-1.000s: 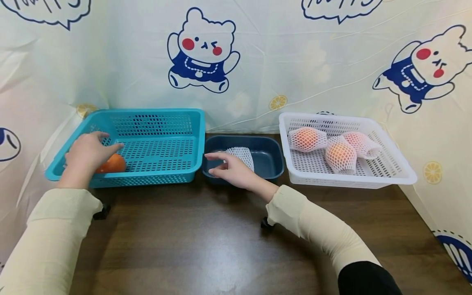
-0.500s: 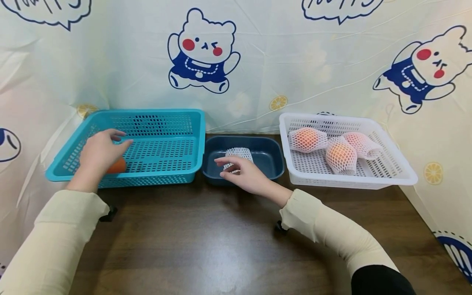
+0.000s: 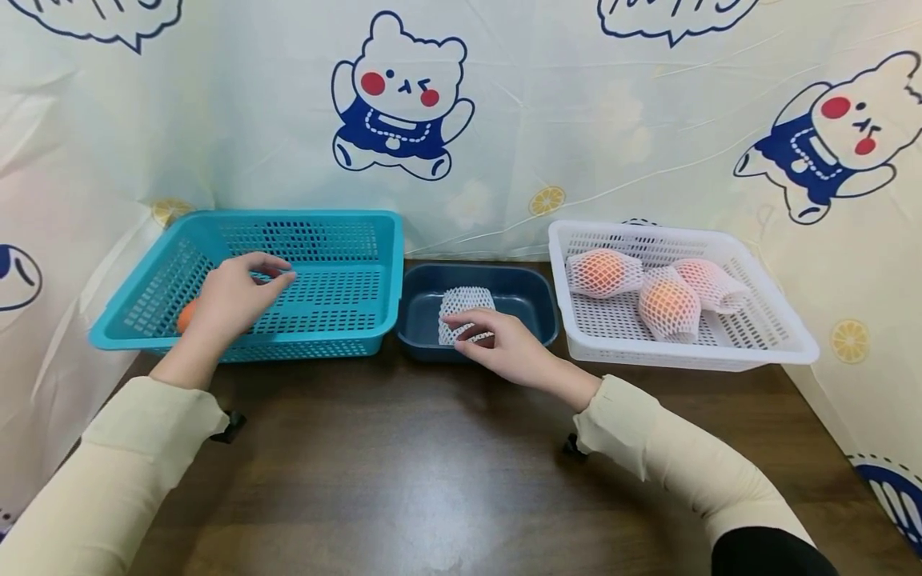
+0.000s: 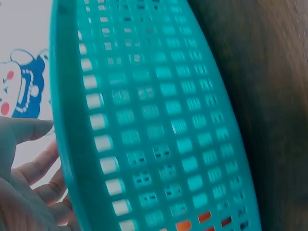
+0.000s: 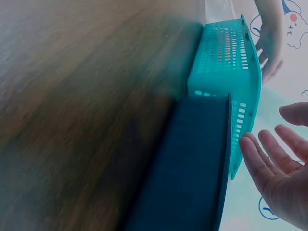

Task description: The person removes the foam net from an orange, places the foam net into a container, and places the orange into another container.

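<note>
Clearly, the relation that matters most here is between the right hand [image 3: 507, 344] and the white foam net [image 3: 467, 300] at the middle of the frame. The net lies in the dark blue tray [image 3: 522, 308], just up and to the left of that hand, whose fingertips overlap its lower part in the head view; whether they touch it I cannot tell. That overlap also leaves its long axis uncertain. The right hand is much the nearer of the two; the left hand [image 3: 234, 296] is well apart, over the teal basket [image 3: 338, 292] at left of the frame.

Both hands hold nothing. Their fingers are loosely bent, with each thumb apart from the fingers, and the wrist views show gaps between them.

The orange fruit [image 3: 186, 317] is in the teal basket's lower left part, partly hidden by the left hand and wrist, so this hand is nearest to it, with its fingers pointing to the right and away. Three net-wrapped fruits [image 3: 668, 304] lie in the white basket [image 3: 795, 350] at right of the frame, nearer the right hand.
</note>
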A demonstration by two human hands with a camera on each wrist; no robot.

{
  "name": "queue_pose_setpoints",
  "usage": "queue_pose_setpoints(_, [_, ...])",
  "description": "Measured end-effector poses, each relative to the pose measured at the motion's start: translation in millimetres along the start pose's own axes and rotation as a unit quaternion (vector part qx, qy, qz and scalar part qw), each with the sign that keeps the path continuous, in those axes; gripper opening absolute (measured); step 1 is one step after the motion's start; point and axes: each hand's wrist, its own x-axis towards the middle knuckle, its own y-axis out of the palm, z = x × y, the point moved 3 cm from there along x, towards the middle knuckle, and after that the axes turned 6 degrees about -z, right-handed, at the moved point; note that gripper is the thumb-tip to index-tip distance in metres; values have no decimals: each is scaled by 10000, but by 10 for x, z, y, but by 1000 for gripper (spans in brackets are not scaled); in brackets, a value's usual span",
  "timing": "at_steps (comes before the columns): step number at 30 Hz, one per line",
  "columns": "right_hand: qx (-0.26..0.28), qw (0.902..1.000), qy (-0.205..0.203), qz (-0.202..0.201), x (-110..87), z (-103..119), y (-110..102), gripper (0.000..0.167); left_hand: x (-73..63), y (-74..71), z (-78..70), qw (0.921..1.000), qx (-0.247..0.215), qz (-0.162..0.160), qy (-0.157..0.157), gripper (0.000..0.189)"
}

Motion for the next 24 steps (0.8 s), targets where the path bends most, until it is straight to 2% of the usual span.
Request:
queue_pose_setpoints(8, [-174,9998,-52,9,-100,-34,-96,38,-43,144,-188,9994,-215,237,114,37])
queue_pose_setpoints(24, [-714,9968,-264,-243,-278,-1,-394,29,-213,304,-558,9966,-528,461,426,30])
